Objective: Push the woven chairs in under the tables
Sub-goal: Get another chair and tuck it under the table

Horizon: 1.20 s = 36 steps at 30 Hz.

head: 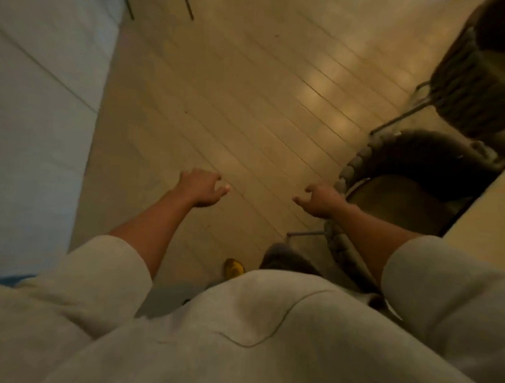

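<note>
A dark woven chair (404,181) stands at the right, its seat partly under the pale table (490,215) at the right edge. A second woven chair (482,86) stands farther back at the upper right. My left hand (201,187) hangs over the plank floor with loosely curled fingers, holding nothing. My right hand (321,199) hovers just left of the near chair's braided backrest rim, fingers loosely curled and empty; I cannot tell whether it touches the rim. The view is blurred.
A pale wall (39,107) runs down the left side. Thin dark metal legs (186,0) show at the top. The wooden plank floor (250,88) lies between the wall and the chairs. My yellow shoe (234,268) is below the hands.
</note>
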Each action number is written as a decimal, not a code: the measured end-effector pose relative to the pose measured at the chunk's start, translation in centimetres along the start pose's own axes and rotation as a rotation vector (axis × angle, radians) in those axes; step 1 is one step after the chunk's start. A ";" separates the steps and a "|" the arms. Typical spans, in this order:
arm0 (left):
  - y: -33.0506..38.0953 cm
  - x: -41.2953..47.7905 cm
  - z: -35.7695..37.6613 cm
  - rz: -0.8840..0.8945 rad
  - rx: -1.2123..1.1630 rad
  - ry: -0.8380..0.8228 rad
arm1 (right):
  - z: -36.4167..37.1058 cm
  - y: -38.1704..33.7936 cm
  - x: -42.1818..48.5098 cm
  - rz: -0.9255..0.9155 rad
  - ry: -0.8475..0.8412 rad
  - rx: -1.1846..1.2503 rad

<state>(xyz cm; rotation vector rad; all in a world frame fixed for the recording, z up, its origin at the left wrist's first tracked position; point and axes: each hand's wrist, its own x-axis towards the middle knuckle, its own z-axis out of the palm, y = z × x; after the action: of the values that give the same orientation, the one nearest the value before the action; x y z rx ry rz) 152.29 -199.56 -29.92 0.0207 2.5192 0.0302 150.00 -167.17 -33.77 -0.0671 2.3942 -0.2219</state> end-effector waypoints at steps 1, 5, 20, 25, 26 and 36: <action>-0.3 1.8 -1.5 0.050 0.035 -0.002 | -0.6 -0.2 0.6 0.024 -0.011 0.029; 0.3 8.8 -5.8 0.210 0.100 -0.002 | -2.7 0.1 4.2 0.136 -0.010 0.105; 7.6 31.2 -22.0 0.491 0.482 -0.118 | -12.7 2.4 17.4 0.441 0.030 0.644; 14.7 38.6 -25.8 0.683 0.540 -0.099 | -15.9 5.0 17.6 0.588 0.049 0.835; 16.6 40.1 -26.4 0.740 0.570 -0.111 | -16.3 5.5 17.3 0.628 0.057 0.889; 35.7 48.1 -28.6 1.317 0.954 -0.173 | -13.4 6.0 14.4 1.123 0.273 1.331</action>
<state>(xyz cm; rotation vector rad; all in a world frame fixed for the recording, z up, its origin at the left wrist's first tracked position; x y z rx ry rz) 96.81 -163.29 -33.82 1.8728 1.6886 -0.5872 130.44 -160.95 -34.69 1.8698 1.6897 -1.1956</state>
